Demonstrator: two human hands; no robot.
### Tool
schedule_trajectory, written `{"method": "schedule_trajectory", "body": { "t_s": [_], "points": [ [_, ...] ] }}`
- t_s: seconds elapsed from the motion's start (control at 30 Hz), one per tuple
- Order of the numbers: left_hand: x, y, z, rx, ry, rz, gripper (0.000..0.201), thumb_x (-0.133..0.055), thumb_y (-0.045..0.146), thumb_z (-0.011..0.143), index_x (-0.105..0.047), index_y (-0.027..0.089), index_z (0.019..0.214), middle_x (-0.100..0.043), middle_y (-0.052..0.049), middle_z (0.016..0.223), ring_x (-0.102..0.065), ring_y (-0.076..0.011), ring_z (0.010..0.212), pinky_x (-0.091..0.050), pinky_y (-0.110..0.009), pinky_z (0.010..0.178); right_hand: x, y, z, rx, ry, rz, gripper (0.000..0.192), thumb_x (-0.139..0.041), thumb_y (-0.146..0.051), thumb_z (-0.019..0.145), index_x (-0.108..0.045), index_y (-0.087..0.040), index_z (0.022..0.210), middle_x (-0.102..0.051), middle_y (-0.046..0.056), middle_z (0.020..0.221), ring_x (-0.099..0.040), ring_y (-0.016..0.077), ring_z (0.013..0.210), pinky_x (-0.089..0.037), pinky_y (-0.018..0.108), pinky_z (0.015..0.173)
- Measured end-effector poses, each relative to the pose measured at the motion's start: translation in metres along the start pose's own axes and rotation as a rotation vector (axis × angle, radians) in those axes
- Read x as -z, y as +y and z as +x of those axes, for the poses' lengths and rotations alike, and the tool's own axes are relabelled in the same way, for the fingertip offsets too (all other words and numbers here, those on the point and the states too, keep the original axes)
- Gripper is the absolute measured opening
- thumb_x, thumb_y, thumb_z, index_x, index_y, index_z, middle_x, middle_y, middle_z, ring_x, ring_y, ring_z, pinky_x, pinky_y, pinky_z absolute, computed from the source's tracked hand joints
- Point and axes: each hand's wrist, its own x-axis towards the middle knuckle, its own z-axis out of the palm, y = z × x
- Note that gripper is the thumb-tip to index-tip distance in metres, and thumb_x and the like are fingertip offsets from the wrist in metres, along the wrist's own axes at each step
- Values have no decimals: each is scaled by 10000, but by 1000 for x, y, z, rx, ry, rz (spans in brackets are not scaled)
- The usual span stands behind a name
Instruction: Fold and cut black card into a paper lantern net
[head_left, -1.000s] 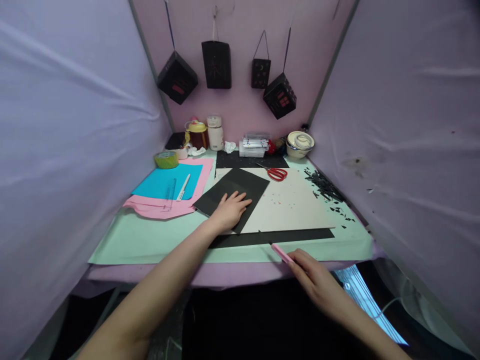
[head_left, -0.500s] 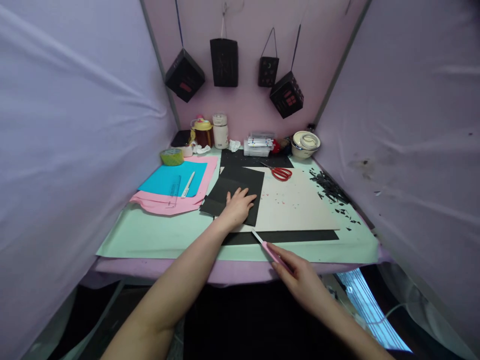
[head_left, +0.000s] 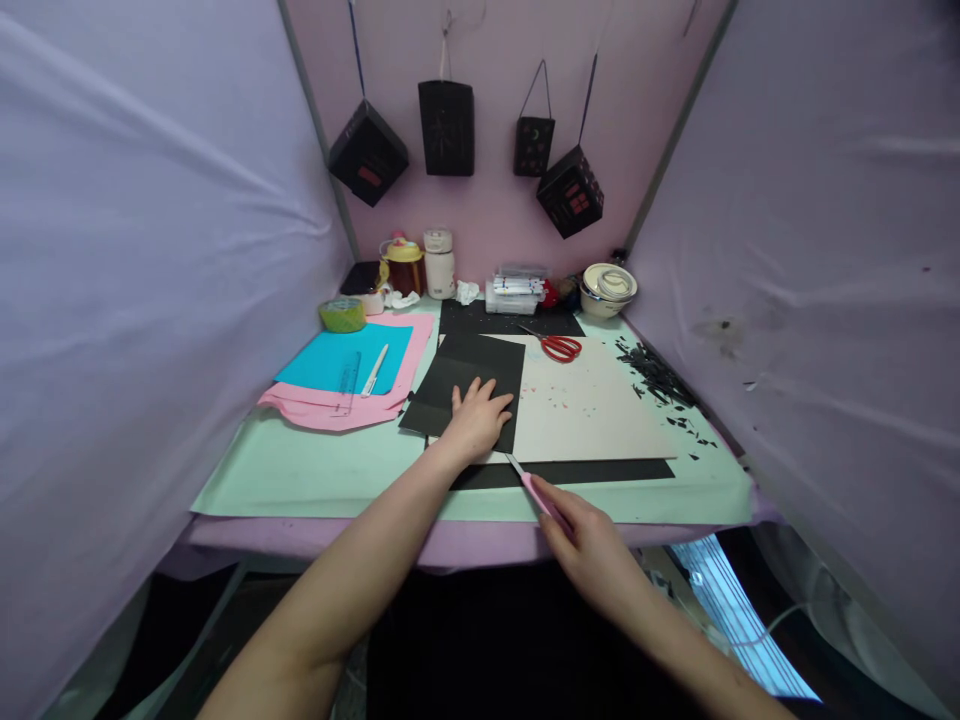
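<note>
My left hand (head_left: 477, 420) lies with its fingers spread on a sheet of black paper (head_left: 480, 360), pressing it against a pale board (head_left: 600, 410). In my right hand (head_left: 581, 535) is a craft knife with a pink handle (head_left: 541, 500), held between thumb and fingers. Its blade points up and left, with the tip close to the paper's lower right corner; whether it touches the paper I cannot tell. Another black sheet (head_left: 592, 474) shows below the board's front edge. Red-handled scissors (head_left: 560, 347) rest near the board's back edge.
Black paper scraps (head_left: 652, 372) are heaped at the right. A blue sheet (head_left: 322, 358) on pink paper, with a clear ruler (head_left: 347, 380) and a white pen (head_left: 375, 370), lies left. A yellow-lidded jar (head_left: 405, 265), a white bottle (head_left: 439, 268) and a bowl (head_left: 606, 290) stand behind.
My right hand has moved slightly left and up, bringing the knife tip nearer the black paper's lower corner. My left hand stays on the sheet.
</note>
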Motion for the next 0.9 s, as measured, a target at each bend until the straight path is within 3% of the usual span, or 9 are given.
{"method": "schedule_trajectory", "body": {
  "t_s": [0.1, 0.2, 0.3, 0.4, 0.5, 0.6, 0.73, 0.9],
  "points": [
    [-3, 2, -3, -38, 59, 59, 344, -412, 290, 950, -556, 273, 1262, -402, -97, 1460, -264, -328, 1380, -136, -652, 1075, -1, -10, 1, 5, -49, -124, 567, -398, -140, 840, -415, -182, 1405, -593, 112, 1237, -563, 217, 1125, -440, 377, 980],
    [0, 6, -5, -94, 113, 101, 288, -418, 246, 944, -609, 219, 1158, -468, -109, 1389, -326, -297, 1340, -217, -554, 1090, -2, -19, 3, -14, -110, -266, 586, -362, -104, 855, -349, -148, 1439, -609, 140, 1116, -592, 231, 1018, -462, 373, 901],
    [3, 12, -10, -128, 85, 100, 265, -393, 204, 943, -641, 160, 1024, -565, -138, 1225, -460, -267, 1212, -383, -431, 998, -3, -23, 6, -34, -133, -367, 575, -334, -92, 877, -325, -149, 1449, -609, 135, 1024, -603, 231, 923, -458, 364, 841],
    [2, 14, -24, -131, 52, 97, 300, -350, 171, 950, -627, 148, 1063, -591, -133, 1196, -504, -242, 1169, -400, -391, 989, -3, -21, 7, -40, -140, -417, 578, -323, -91, 887, -300, -160, 1460, -601, 137, 1021, -602, 231, 899, -446, 357, 817],
    [-1, 12, -46, -164, 40, 105, 403, -369, 344, 971, -467, 202, 1335, -426, -105, 1442, -331, -260, 1356, -216, -481, 1118, -1, -19, 6, -58, -157, -435, 566, -309, -94, 895, -305, -154, 1458, -601, 152, 1037, -605, 232, 893, -441, 354, 806],
    [-1, 8, -63, -252, -26, 115, 729, -367, 626, 897, -240, 204, 1478, -227, -114, 1547, -148, -264, 1435, -85, -487, 1151, 2, -20, 6, -68, -171, -416, 560, -306, -102, 899, -303, -152, 1457, -601, 157, 1067, -601, 237, 940, -437, 353, 827],
    [2, 5, -66, -276, -112, 114, 897, -328, 740, 831, -214, 137, 1486, -150, -140, 1559, -77, -260, 1448, -63, -438, 1157, 4, -22, 8, -59, -169, -407, 553, -307, -100, 899, -313, -143, 1450, -600, 154, 1061, -597, 234, 971, -433, 339, 837],
    [1, 4, -63, -296, -108, 104, 937, -355, 766, 796, -201, 155, 1489, -152, -130, 1560, -71, -268, 1448, -46, -441, 1155, 5, -25, 13, -73, -177, -481, 555, -323, -97, 896, -326, -167, 1446, -604, 136, 1022, -618, 220, 883, -430, 317, 772]
  ]
}}
